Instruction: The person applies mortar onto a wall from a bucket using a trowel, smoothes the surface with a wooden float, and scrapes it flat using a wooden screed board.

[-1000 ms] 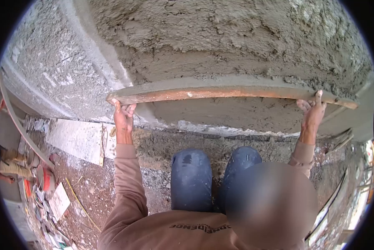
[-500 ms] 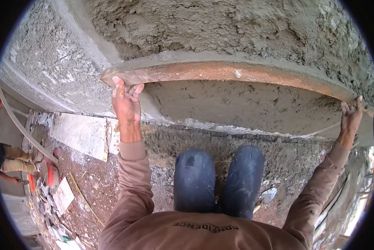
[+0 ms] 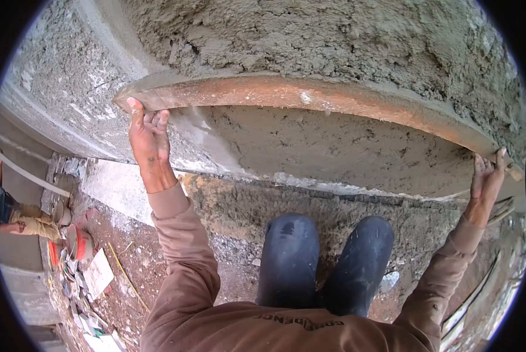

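A long wooden straightedge (image 3: pixel 310 98) lies against the wet mortar on the wall, looking bowed through the wide lens. My left hand (image 3: pixel 150 135) grips its left end, thumb on the front face and fingers curled at the lower edge. At the far right, my right hand (image 3: pixel 487 176) holds it near the other end, fingertips on its face and edge. Rough mortar (image 3: pixel 333 41) covers the wall above the board. Below it is a smoother band of plaster (image 3: pixel 333 144), with small pits. The back of the board is hidden against the wall.
A pale board (image 3: pixel 119 188) lies at the wall's foot on the left. Farther left are a red-banded bucket (image 3: pixel 80 242), a white sheet (image 3: pixel 99 273), scattered scraps and a yellow strip (image 3: pixel 127 270). A co-worker (image 3: pixel 17 211) is at the left edge. A trowel-like blade (image 3: pixel 389 281) lies beside my leg.
The straightedge and both my hands have shifted left along the wall, and its right end now shows past my right hand. Both hands keep their grip. The co-worker's arm has moved.
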`<move>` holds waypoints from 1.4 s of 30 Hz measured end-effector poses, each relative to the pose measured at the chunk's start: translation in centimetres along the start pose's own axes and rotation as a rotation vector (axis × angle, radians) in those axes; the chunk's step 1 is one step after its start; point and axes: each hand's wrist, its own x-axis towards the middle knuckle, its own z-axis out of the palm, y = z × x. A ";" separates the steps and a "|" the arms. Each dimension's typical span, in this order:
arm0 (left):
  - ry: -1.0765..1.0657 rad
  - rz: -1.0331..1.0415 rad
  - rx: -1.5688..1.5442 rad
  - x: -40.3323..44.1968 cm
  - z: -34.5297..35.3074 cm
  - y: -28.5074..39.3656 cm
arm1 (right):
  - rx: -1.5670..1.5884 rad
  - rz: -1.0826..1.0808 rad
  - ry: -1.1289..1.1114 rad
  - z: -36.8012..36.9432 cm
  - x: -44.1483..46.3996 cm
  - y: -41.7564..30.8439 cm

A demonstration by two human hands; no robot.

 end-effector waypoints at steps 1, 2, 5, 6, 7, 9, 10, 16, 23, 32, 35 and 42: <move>-0.014 -0.013 0.020 -0.5 0.3 0.1 | -0.012 -0.016 -0.004 -0.2 0.4 0.1; -0.030 -0.028 0.037 -0.9 0.6 -0.1 | -0.039 -0.035 0.002 -0.8 1.0 -0.4; -0.036 -0.066 0.029 -3.3 3.2 -0.9 | -0.080 -0.096 0.035 -4.6 5.6 -2.6; -0.021 -0.072 0.013 -3.9 4.2 -1.3 | -0.086 -0.122 0.041 -5.6 6.9 -3.4; -0.009 -0.080 -0.004 -4.1 4.6 -1.6 | -0.092 -0.118 0.053 -5.7 6.8 -3.8; 0.003 -0.031 -0.013 -4.0 4.8 -2.0 | -0.104 -0.111 0.079 -5.1 6.1 -4.5; 0.010 -0.018 -0.020 -4.0 5.1 -1.6 | -0.099 -0.119 0.098 -4.4 5.3 -4.4; 0.060 0.124 -0.034 1.2 3.3 1.7 | -0.024 0.009 0.039 0.2 1.8 -3.8; -0.029 0.032 0.039 1.9 2.5 4.5 | -0.028 0.019 0.030 1.1 1.6 -3.0; -0.042 0.011 -0.049 -5.1 9.1 0.2 | -0.043 -0.165 0.103 -9.5 10.4 -4.2; -0.017 0.103 -0.052 -3.8 10.0 1.8 | -0.061 -0.056 0.076 -8.0 8.7 -4.5; -0.048 0.292 0.039 7.4 6.2 11.1 | -0.009 -0.137 0.074 5.6 1.8 -4.9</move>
